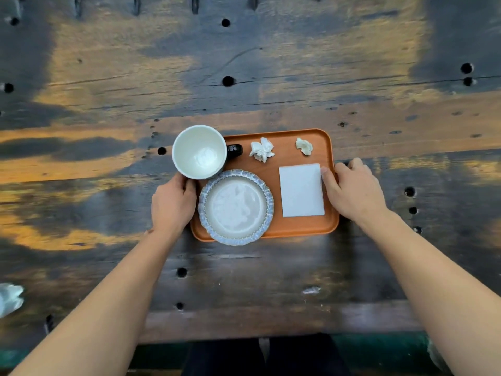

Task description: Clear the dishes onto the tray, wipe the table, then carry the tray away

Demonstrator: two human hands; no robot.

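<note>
An orange tray (287,229) sits on the dark wooden table (244,77). On it stand a white mug (199,151) with a black handle at the far left and a blue-rimmed plate (235,207) at the near left. A white rectangular sponge (301,189) lies at the right, with two crumpled tissues (261,149) (304,146) along the far side. My left hand (173,203) grips the tray's left edge beside the mug. My right hand (352,187) grips the right edge, thumb over the rim touching the sponge.
A crumpled white tissue (9,298) lies at the table's near left edge. The tabletop has several round holes and worn patches. The table's front edge (271,321) runs just below my forearms.
</note>
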